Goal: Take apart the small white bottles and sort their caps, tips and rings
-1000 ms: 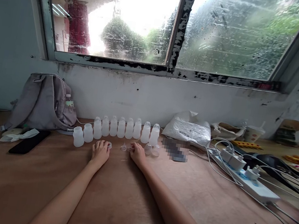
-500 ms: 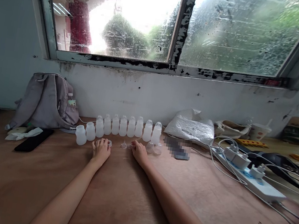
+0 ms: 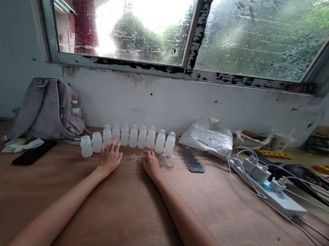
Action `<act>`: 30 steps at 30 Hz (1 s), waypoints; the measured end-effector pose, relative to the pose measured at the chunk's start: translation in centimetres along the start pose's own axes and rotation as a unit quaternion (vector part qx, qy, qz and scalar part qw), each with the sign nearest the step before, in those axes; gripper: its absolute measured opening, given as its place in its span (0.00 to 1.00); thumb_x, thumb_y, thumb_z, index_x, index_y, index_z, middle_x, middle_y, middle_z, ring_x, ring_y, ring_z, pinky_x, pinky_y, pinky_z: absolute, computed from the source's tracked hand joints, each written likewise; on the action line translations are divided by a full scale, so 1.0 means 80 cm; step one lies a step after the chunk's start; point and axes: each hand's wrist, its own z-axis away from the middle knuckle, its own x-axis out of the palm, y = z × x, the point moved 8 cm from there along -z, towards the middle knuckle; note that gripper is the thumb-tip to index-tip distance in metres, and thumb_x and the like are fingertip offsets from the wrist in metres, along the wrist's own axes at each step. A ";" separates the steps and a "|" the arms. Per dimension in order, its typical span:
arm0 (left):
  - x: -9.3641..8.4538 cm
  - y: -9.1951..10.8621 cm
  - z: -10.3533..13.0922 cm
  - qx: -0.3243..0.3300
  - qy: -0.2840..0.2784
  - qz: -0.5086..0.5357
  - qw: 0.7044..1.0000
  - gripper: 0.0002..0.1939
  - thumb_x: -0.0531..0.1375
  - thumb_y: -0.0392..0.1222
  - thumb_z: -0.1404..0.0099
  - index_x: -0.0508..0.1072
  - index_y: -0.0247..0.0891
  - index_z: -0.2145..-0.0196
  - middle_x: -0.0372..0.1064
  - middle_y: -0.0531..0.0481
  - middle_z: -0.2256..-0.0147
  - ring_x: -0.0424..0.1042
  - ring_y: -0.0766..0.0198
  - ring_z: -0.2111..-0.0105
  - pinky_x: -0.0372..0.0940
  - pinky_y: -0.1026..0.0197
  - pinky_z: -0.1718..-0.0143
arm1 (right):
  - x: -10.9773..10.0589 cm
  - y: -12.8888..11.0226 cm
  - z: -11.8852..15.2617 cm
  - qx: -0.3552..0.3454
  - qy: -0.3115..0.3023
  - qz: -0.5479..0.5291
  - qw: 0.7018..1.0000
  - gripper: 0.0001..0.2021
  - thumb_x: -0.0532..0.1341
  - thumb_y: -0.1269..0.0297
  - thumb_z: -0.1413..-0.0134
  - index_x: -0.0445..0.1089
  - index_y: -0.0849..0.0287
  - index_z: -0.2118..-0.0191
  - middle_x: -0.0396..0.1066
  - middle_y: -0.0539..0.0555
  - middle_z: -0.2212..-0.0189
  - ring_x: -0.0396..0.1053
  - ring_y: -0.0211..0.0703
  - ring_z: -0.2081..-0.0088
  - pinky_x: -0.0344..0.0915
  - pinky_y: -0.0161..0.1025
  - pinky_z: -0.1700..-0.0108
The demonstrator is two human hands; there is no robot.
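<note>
Several frosted white baby bottles stand in a row along the wall, such as this capped bottle [image 3: 133,136]. At the row's left end are two uncapped bottles, the nearer bottle [image 3: 86,147] and the bottle [image 3: 97,142] behind it. My left hand [image 3: 110,157] is open, fingers spread, just in front of the row's left part. My right hand [image 3: 150,165] lies closed on the table, its fingertips beside a small clear nipple-like piece [image 3: 140,158]; what they pinch, if anything, is hidden. Another clear nipple [image 3: 133,157] lies to the left. Clear domed caps [image 3: 171,161] sit right of my right hand.
A grey backpack [image 3: 46,108] and a black phone [image 3: 34,153] are on the left. A silvery bag [image 3: 209,136] and a blurred dark object [image 3: 197,164] lie on the right, beyond them a white power strip [image 3: 280,199] with cables. A window is above.
My left hand has opened from a curled grip low over a pale round piece, its fingers now stretched toward the bottles. My right hand stays in about the same place. The view has shifted slightly.
</note>
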 end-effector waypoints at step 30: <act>-0.040 0.033 0.031 -0.072 -0.111 0.522 0.842 0.18 0.53 0.45 0.43 0.58 0.39 0.55 0.66 0.47 0.61 0.67 0.63 0.62 0.65 0.61 0.63 | -0.070 -0.063 0.050 -0.155 -0.042 0.016 0.987 0.23 0.60 0.61 0.59 0.59 0.57 0.54 0.63 0.55 0.63 0.63 0.45 0.63 0.58 0.38 0.62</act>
